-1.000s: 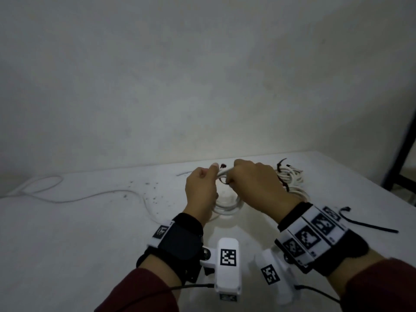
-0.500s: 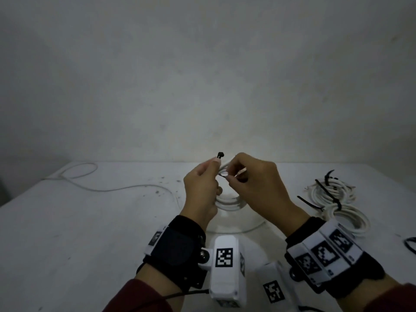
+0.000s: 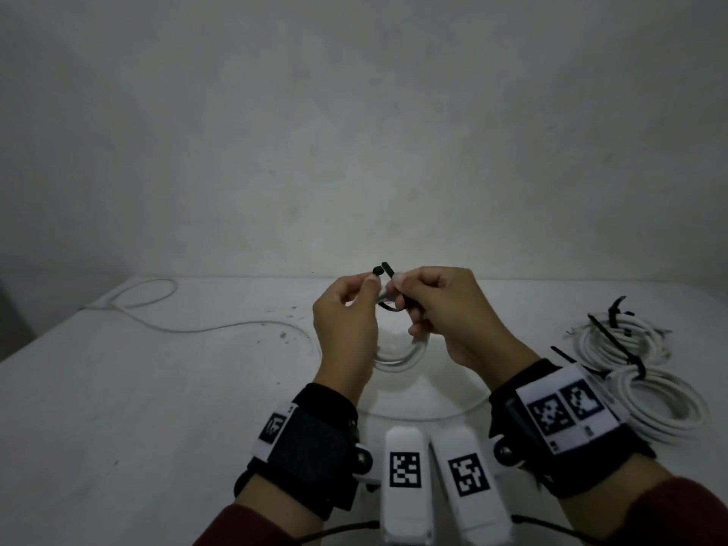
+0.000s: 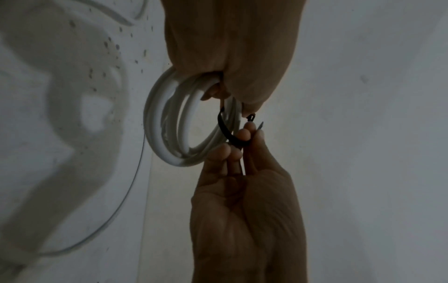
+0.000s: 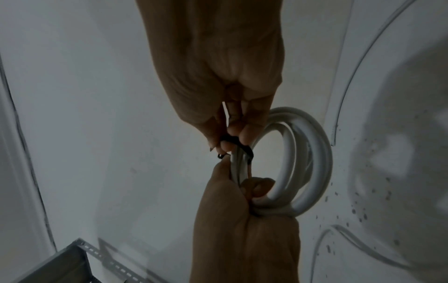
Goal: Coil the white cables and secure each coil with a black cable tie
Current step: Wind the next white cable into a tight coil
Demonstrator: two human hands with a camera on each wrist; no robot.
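Head view: left hand (image 3: 346,325) grips the coil (image 3: 398,352) above mid-desk (image 3: 157,407); right hand (image 3: 445,309) pinches the tie (image 3: 388,307) looped round it, ends unjoined. Tied coils (image 3: 630,348) lie near the right edge; loose cable (image 3: 197,329) far left.

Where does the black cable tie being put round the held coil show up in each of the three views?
Head: the black cable tie sits centre frame, between the left hand and right hand.
Left wrist: it curves across the white coil near the centre.
Right wrist: it wraps the coil just left of centre.
Shared landmark: the white coil, held up by both hands in every view.
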